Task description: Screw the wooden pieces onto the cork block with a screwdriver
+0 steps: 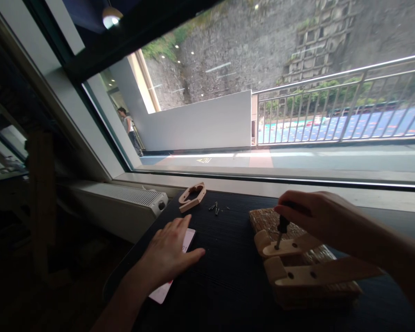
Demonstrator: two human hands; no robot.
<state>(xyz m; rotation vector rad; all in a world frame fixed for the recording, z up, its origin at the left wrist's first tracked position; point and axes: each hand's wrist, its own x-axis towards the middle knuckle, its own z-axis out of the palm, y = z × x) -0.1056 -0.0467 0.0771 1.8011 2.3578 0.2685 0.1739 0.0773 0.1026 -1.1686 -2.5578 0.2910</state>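
My right hand (302, 210) is closed around the dark handle of a screwdriver (282, 224). The screwdriver's tip meets a hole in a pale wooden piece (291, 246). Nearer to me lies a similar wooden piece (299, 275) with two dark holes. Both rest on a brown block wrapped in clear plastic (263, 219). My left hand (173, 249) hovers over or lies on a phone (162, 291), fingers extended and thumb apart. Beyond that hand is a wooden ring-shaped piece (193, 203) with a cut-out middle. Several small screws (215, 210) lie to its right.
The black tabletop (228, 276) runs up to a window sill (242, 188). A white radiator (124, 196) stands left of the table. Behind the glass are a metal railing (307, 113), a low white wall (200, 122) and a person (129, 129).
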